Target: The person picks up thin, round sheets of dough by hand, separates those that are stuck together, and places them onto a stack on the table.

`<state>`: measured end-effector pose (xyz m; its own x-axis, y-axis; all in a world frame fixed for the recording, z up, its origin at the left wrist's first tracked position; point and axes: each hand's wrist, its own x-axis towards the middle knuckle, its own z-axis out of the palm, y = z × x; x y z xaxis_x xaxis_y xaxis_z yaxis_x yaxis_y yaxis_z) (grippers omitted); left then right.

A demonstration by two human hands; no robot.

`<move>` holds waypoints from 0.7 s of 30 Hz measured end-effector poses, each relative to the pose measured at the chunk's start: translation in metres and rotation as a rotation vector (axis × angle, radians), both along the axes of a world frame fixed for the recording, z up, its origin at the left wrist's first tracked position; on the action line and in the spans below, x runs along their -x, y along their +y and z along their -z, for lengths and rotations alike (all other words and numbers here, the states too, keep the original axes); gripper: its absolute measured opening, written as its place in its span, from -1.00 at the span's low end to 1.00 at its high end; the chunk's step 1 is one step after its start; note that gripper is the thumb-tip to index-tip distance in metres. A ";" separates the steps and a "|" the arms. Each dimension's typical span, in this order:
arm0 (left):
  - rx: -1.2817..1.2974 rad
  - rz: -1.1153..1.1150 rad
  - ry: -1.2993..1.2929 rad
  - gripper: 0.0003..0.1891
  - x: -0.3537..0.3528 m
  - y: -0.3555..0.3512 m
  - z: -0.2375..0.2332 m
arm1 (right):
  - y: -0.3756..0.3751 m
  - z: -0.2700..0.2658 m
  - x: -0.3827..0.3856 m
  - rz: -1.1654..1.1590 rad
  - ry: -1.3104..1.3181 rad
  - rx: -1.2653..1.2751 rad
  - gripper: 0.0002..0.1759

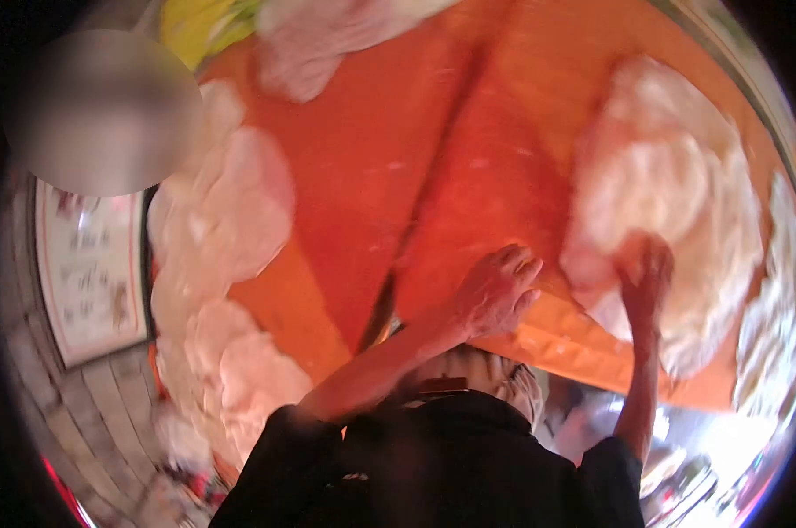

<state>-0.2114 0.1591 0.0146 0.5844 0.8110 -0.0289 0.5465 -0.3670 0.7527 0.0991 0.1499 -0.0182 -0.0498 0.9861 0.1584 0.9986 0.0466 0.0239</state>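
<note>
On the right, a pile of thin, pale dough sheets lies overlapping on the orange table. My right hand is at the near left part of this pile, its fingers bent down and pinching a dough sheet; motion blur softens the exact grip. My left hand hovers near the table's front edge, left of the pile. Its fingers are half curled, with a gap between thumb and fingers, and nothing shows in it.
The orange table has a dark seam running across it. More overlapping dough sheets lie along the left edge, others at the far side and at far right. A yellow bag and a framed sign are at left.
</note>
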 end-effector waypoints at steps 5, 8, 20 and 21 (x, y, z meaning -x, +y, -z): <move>-0.055 -0.682 0.175 -0.54 0.191 -0.005 0.059 | 0.015 -0.027 0.014 0.027 0.138 0.119 -0.45; -0.512 -0.865 0.679 -0.51 0.305 -0.010 0.055 | 0.034 -0.040 0.088 -0.021 0.403 0.135 -0.55; -0.522 -0.602 0.459 -0.92 0.367 -0.050 0.030 | 0.084 -0.030 0.474 0.241 1.870 1.172 -0.69; -0.491 -0.589 0.402 -0.86 0.357 -0.062 0.040 | 0.090 -0.036 0.489 0.375 1.963 1.228 -0.69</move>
